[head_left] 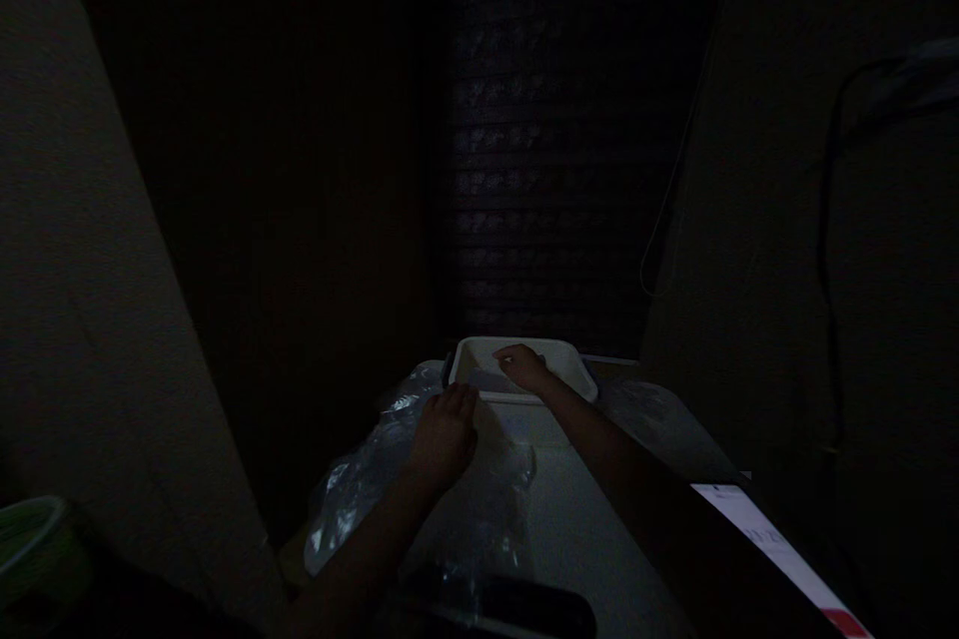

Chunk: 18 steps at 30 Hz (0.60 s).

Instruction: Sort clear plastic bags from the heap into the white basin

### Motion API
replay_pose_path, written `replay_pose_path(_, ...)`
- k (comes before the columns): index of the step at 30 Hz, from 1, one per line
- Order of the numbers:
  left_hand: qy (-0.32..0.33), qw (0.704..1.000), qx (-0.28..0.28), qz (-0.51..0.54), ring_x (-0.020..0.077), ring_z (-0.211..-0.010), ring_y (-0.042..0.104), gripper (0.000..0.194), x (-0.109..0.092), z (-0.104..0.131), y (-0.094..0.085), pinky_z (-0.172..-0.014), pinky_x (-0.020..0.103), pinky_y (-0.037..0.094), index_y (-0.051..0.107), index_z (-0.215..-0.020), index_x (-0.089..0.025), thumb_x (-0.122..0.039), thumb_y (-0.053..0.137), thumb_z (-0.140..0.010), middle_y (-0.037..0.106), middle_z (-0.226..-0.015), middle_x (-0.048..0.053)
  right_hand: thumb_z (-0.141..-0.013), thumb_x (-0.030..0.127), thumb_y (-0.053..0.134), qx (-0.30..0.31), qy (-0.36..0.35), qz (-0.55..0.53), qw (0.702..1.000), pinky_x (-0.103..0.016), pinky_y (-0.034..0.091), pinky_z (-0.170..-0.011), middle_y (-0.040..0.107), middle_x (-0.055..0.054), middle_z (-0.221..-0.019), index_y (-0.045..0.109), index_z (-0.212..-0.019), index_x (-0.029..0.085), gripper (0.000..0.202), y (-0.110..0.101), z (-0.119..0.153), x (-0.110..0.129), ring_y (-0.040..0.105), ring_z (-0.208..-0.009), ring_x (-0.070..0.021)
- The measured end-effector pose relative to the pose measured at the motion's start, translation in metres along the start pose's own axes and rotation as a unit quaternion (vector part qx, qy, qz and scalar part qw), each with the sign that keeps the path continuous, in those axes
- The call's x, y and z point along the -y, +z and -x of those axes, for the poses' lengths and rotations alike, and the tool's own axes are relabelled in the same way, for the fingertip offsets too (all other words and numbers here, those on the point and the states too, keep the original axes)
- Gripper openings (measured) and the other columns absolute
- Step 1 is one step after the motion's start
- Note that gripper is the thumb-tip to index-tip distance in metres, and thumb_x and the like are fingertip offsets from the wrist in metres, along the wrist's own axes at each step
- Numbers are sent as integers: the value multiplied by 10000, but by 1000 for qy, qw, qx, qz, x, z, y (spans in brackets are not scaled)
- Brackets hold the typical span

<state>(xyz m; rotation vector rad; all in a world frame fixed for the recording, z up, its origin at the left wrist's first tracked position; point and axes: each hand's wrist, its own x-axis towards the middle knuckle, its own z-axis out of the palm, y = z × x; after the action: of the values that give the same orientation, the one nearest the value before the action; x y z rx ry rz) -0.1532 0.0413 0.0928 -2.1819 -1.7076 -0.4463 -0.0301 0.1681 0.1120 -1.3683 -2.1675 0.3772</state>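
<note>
A white plastic tub [573,351] with a rounded rim stands at the far end of a pale surface. My left hand [448,431] is at the tub's front left corner, its fingers bent over the rim. Inside the tub's opening is my right hand [522,366], fingers curled together as in a pinch. What it holds, if anything, is too dark to make out. The tub's contents are also hard to see. Clear plastic sheeting [352,494] lies crumpled beside and under my left forearm.
A lit phone [756,529] lies at the right, partly behind my right forearm. A dark object [539,609] sits at the near edge. At the lower left is a green container [30,544]. A ribbed dark shutter [524,170] rises behind; a cable [828,250] hangs right.
</note>
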Motion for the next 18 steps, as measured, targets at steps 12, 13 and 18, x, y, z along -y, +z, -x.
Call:
replay_pose_path(12, -18, 998, -62, -22, 196, -990, 337, 386, -7, 2, -6, -809, 297, 254, 407, -1015, -104, -115, 372, -630, 401, -1079, 102, -653, 111, 363, -193, -115, 56, 973, -256, 273, -721, 572, -12, -797, 551, -799, 185, 249, -39, 97, -2, 452, -792, -126)
replay_pose_path(13, -14, 998, -60, -21, 191, -949, 374, 342, -9, 3, -7, -790, 293, 272, 441, -974, -114, -121, 365, -640, 443, -1027, 91, -664, 116, 351, -196, -100, 54, 974, -249, 278, -720, 573, -16, -801, 551, -800, 179, 250, -38, 105, -6, 455, -790, -123)
replay_pose_path(18, 4, 1000, 15, -13, 168, -772, 474, 234, -26, 13, -11, -699, 283, 329, 532, -815, -145, -153, 341, -680, 546, -795, 64, -671, 146, 345, -84, -78, 94, 989, -215, 295, -710, 582, -22, -833, 552, -825, 175, 260, -28, 142, -17, 484, -785, -113)
